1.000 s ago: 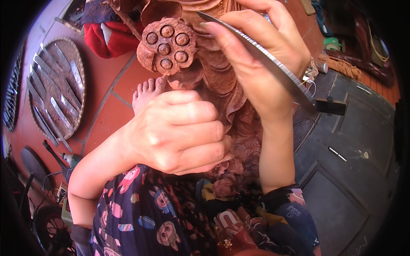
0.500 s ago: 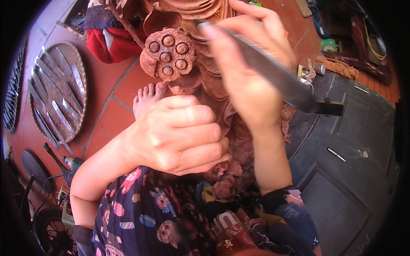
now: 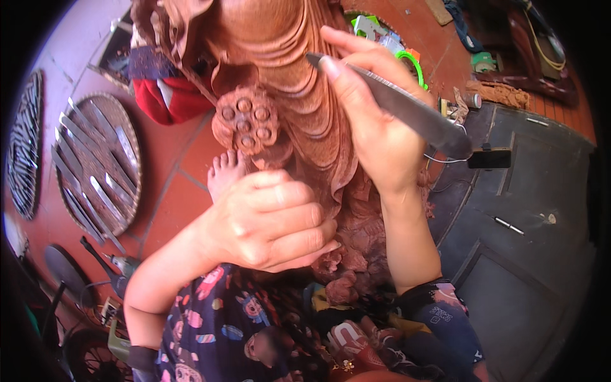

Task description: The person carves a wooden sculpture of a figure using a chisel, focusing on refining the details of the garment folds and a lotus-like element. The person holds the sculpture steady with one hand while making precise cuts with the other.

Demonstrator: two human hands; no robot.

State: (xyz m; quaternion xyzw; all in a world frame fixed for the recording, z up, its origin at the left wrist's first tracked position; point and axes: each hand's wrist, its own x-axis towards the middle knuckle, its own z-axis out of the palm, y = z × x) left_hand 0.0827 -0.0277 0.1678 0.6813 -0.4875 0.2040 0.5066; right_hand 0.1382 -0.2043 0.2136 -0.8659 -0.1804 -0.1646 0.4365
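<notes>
A reddish-brown wood carving (image 3: 273,38) with draped folds stands in front of me. A lotus seed pod (image 3: 245,121), carved with several round seeds, sticks out from its left side. My left hand (image 3: 270,219) is closed in a fist low against the carving, knuckles up; anything inside it is hidden. Raised above the folds on the right, my right hand (image 3: 385,121) grips a flat dark metal tool (image 3: 414,114). The thumb presses near its tapered tip, while the wide rounded end points back past the wrist. A ridged edge runs along the tool.
Carving chisels lie on a round woven tray (image 3: 137,165) at the left, beside a second dark tray (image 3: 25,146). A power tool (image 3: 121,264) sits below. To the right are a dark panelled board (image 3: 515,248), a phone (image 3: 489,158) and a green ring (image 3: 412,67).
The view has shifted, showing more of the carving and bringing the trays lower and rightward. My right hand, blurred before, is now clearer with the tool. My left fist stays closed.
</notes>
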